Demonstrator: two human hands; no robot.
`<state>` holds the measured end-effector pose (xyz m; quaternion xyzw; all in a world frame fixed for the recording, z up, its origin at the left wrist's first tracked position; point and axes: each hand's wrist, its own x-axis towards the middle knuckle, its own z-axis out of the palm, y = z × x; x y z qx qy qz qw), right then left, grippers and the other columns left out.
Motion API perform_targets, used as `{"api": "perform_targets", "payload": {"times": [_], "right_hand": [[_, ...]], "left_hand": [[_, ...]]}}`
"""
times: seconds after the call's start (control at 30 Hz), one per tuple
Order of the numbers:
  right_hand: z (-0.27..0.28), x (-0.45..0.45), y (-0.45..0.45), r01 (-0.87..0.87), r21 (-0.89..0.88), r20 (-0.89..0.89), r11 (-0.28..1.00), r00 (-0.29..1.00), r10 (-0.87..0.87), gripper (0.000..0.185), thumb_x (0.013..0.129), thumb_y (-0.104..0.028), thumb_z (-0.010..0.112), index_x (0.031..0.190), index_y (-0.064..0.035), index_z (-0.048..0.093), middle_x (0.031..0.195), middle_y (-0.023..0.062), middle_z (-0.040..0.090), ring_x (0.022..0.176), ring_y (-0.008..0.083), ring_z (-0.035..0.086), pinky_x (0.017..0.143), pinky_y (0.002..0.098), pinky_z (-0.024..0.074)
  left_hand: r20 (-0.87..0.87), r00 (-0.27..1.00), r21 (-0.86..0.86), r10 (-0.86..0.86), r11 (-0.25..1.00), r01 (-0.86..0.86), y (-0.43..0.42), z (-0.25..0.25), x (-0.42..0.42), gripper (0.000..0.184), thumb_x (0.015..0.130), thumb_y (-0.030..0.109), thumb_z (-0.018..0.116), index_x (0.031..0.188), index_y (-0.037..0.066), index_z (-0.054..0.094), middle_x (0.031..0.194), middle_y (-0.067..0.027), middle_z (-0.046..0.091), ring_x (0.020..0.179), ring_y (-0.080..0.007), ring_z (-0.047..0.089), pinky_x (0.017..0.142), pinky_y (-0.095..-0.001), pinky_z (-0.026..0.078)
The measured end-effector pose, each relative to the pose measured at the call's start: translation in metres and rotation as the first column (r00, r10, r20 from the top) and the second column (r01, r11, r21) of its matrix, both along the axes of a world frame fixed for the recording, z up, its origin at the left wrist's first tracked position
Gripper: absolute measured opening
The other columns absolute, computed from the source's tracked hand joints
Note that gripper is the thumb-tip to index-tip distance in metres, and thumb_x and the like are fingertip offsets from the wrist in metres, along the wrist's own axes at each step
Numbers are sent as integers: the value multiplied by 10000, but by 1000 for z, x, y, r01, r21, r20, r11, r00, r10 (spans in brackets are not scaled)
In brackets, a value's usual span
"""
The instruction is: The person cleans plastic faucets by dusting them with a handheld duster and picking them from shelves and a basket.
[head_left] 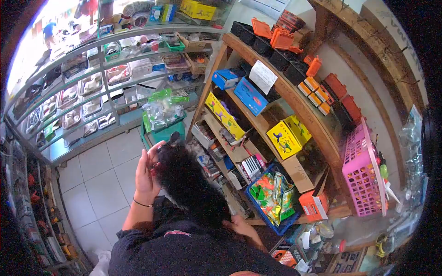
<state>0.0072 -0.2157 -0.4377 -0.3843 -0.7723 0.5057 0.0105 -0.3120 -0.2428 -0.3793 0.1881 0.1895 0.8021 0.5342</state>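
A long black furry or hair-like mass (193, 184) lies slantwise in front of my dark shirt; what it is I cannot tell. At its upper left, my left hand (148, 170) is raised, a thin dark band on its wrist, its fingers together and curled against the mass. Something small and reddish shows by these fingers, too small to name. Near the lower right end of the mass is my right hand (241, 227), its fingers mostly hidden behind it.
A wooden shelf (276, 80) with boxes rises at the right, beside a pink basket (363, 172). A blue crate (276, 227) holds colourful packets. At the left, a glass display case (73, 149) borders the tiled floor (96, 188). A green bin (161, 135) stands behind the mass.
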Motion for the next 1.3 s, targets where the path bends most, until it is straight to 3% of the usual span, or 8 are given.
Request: {"api": "perform_targets", "payload": {"times": [0.13, 0.23, 0.4, 0.6, 0.7, 0.93, 1.0, 1.3], "right_hand": [[-42, 36, -8, 123, -89, -173, 988, 975, -137, 275, 853, -188, 515, 639, -15, 527, 498, -27, 448, 466, 90, 405, 422, 275, 334], [-50, 53, -12, 226, -113, 66, 968, 973, -220, 216, 851, -176, 517, 711, -15, 552, 564, -18, 491, 527, 82, 431, 471, 271, 356], [-43, 53, -32, 217, -62, -239, 974, 945, -225, 225, 850, -208, 514, 771, -6, 572, 634, -19, 522, 605, 69, 451, 533, 252, 363], [-9, 61, -40, 239, -143, 122, 960, 967, -223, 252, 845, -241, 516, 776, -6, 577, 647, -16, 538, 610, 82, 460, 544, 264, 371], [-8, 61, -58, 530, -183, -59, 828, 835, -548, 283, 818, -277, 555, 745, -4, 571, 560, -4, 490, 535, 87, 440, 480, 289, 361], [-6, 74, -84, 630, -159, -127, 760, 750, -649, 402, 802, -352, 573, 593, -12, 530, 491, 5, 445, 470, 86, 373, 418, 315, 303], [-49, 90, -90, 637, 71, -30, 767, 770, -637, 439, 791, -383, 577, 558, -15, 526, 476, 14, 436, 452, 85, 378, 410, 300, 312], [-9, 19, -62, 686, -95, -93, 721, 715, -693, 366, 822, -337, 529, 651, -18, 586, 526, 43, 506, 490, 95, 445, 442, 275, 340]], "left_hand": [[8, 999, -25, -40, 999, 41, -1, -7, 14, 538, 900, 402, 277, 1217, -24, 364, 1146, -131, 494, 1045, -253, 484, 895, -372, 380], [-40, 998, 34, -57, 998, 59, 2, -4, 26, 524, 902, 388, 289, 1214, -26, 366, 1134, -123, 499, 1038, -230, 486, 903, -343, 370], [23, 998, 9, -61, 998, 61, 10, 5, 48, 509, 912, 363, 277, 1193, -49, 378, 1116, -116, 507, 1032, -218, 487, 918, -331, 356], [112, 968, -9, -224, 974, 226, 30, 7, 64, 534, 911, 390, 248, 1205, -40, 368, 1148, -113, 493, 1058, -236, 470, 931, -352, 348], [-29, 967, 27, -255, 966, 256, 49, -3, 74, 551, 908, 422, 223, 1213, -13, 368, 1180, -119, 456, 1089, -221, 444, 936, -336, 345], [-42, 893, -27, -447, 894, 447, 80, 2, 106, 556, 905, 437, 219, 1210, 1, 378, 1162, -114, 474, 1045, -205, 467, 898, -317, 361], [-25, 887, -104, -462, 883, 457, 88, -3, 110, 589, 886, 471, 262, 1208, -7, 385, 1129, -116, 498, 983, -215, 502, 855, -333, 389], [-10, 833, -85, -553, 831, 550, 122, -13, 62, 548, 900, 437, 244, 1212, 7, 380, 1184, -129, 462, 1065, -245, 467, 913, -355, 353]]}}
